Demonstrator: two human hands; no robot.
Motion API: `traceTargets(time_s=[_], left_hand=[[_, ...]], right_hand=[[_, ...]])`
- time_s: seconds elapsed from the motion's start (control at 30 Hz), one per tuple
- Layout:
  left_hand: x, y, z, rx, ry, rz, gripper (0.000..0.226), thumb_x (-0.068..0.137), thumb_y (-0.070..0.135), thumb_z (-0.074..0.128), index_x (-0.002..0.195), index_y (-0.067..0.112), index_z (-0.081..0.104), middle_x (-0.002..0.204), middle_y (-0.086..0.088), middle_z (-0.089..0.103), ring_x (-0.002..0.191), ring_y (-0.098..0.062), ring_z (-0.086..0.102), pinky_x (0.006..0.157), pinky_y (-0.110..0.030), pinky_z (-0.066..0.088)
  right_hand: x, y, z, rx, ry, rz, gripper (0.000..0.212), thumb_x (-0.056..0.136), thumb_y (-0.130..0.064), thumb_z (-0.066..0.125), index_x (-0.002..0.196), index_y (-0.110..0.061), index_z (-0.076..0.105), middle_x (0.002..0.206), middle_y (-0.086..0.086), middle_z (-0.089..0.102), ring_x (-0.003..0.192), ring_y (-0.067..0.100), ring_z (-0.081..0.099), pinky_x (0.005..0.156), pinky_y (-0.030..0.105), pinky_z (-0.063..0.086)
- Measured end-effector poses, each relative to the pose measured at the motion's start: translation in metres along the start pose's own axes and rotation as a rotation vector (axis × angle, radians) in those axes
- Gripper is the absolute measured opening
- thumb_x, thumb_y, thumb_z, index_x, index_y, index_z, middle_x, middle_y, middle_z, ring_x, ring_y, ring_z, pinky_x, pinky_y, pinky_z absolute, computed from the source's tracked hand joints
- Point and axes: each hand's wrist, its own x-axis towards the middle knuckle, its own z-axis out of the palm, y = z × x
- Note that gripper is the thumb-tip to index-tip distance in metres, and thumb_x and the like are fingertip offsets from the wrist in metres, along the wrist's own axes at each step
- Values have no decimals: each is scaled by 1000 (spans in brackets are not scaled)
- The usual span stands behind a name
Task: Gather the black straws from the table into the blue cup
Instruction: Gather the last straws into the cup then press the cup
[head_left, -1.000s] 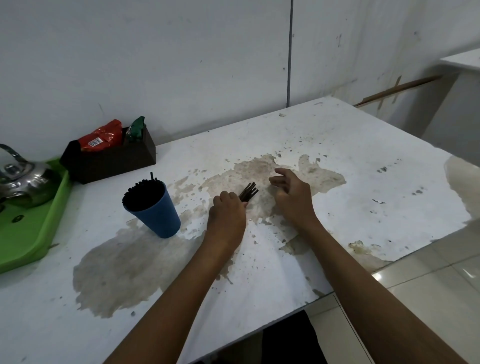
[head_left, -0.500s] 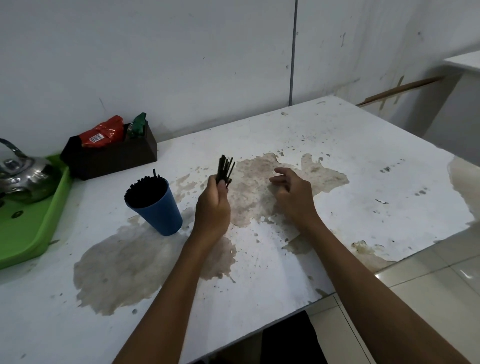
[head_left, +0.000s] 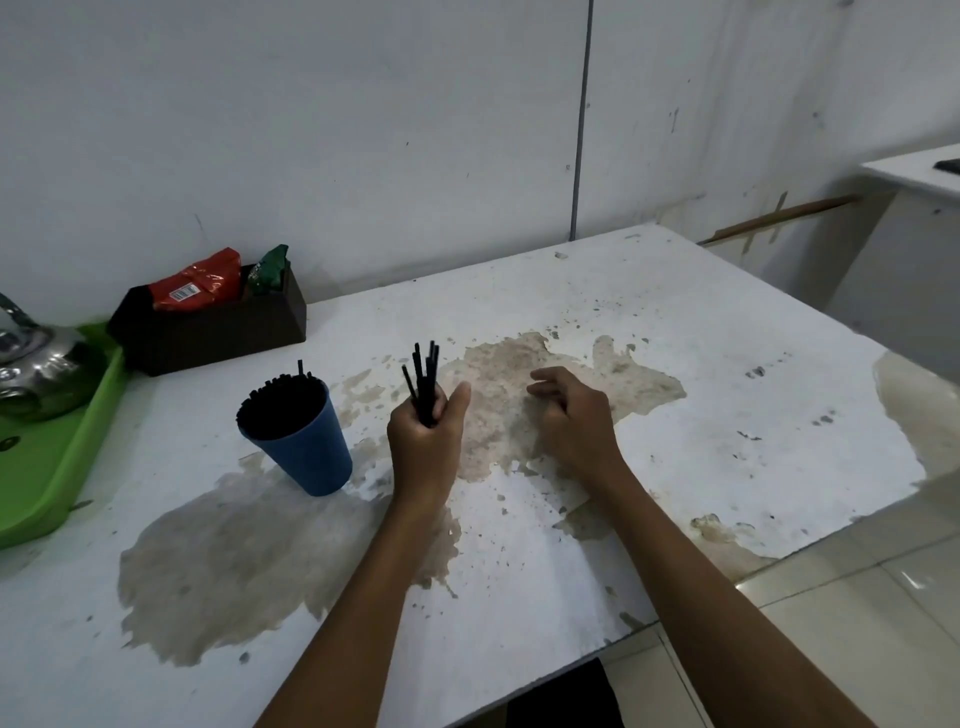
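Note:
My left hand (head_left: 423, 439) is closed around a small bundle of black straws (head_left: 423, 374), which stick upright out of the fist. It hovers just right of the blue cup (head_left: 306, 447), a little apart from it. The cup stands on the stained white table (head_left: 571, 545) and is packed with black straws whose ends show at its rim. My right hand (head_left: 569, 415) rests on the table to the right, fingers loosely curled, holding nothing. No loose straws are visible on the tabletop.
A dark box (head_left: 208, 327) with a red packet (head_left: 200, 280) and a green packet stands at the back left by the wall. A green tray (head_left: 47, 457) with a metal kettle (head_left: 36, 364) is at the far left. The table's edge runs along the right and front.
My left hand lifted the straw bundle off the table, turned it upright and moved it left toward the cup. The right hand stayed almost still.

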Motion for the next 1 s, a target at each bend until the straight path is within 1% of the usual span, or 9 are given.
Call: traceTargets(time_s=[0.1,0.2,0.3,0.37,0.43,0.6,0.77,0.9,1.0], left_hand=[[0,-1,2,84,-80,-41,49,90,28,69,55,21,35,40,12,31,37,-7,28,46,-23,28],[-5,5,3,115,-85,-34,50,91,32,67,53,20,36,38,12,30,37,-5,27,42,-22,26],[-6,7,1,72,-46,-4,49,93,37,63,54,13,43,43,9,34,38,-6,30,42,-20,27],[-6,5,-1,47,-17,17,45,96,42,56,64,11,61,49,2,41,42,-8,35,44,-19,31],[-6,7,-1,54,-20,42,32,98,46,50,82,27,71,52,4,43,45,-8,36,44,-18,33],[-5,10,-1,71,9,20,24,102,36,46,86,51,56,64,16,53,55,-3,46,51,-6,42],[-4,5,-3,69,-13,-49,24,101,42,45,86,50,62,49,11,43,48,-10,41,49,-22,37],[-1,0,-2,86,25,-24,25,101,40,45,83,43,62,48,15,50,49,-7,43,54,-25,38],[-2,-3,-1,101,42,35,25,102,41,43,84,37,60,52,17,55,52,-7,48,54,-22,42]], right_hand=[[-1,-2,-2,3,-30,-2,46,75,-19,42,111,-12,70,101,-3,69,87,1,63,76,7,48],[0,-7,-5,-11,-77,47,34,87,-11,46,108,-19,72,106,-8,71,78,6,66,75,20,56],[-3,-26,-3,90,-134,37,36,94,-5,44,113,-22,70,111,-10,70,102,4,65,96,29,51],[-8,-45,2,174,-171,-26,39,95,-5,42,119,-22,67,114,-9,71,112,1,61,103,27,46],[-11,-64,5,263,-227,-61,44,96,-2,39,127,-22,63,119,-7,69,116,0,59,100,17,44],[-9,-89,10,378,-353,-58,51,93,5,36,135,-14,57,130,2,64,98,-10,64,81,2,42],[-6,-87,14,207,-357,-127,48,91,-4,38,130,-20,63,123,-2,68,112,8,64,106,32,45],[-3,-89,14,-6,-389,-268,55,79,-3,36,121,-15,69,121,0,68,113,8,59,99,17,43],[1,-94,14,-96,-342,-327,57,71,-6,32,110,-11,74,115,2,71,110,10,60,95,23,46]])
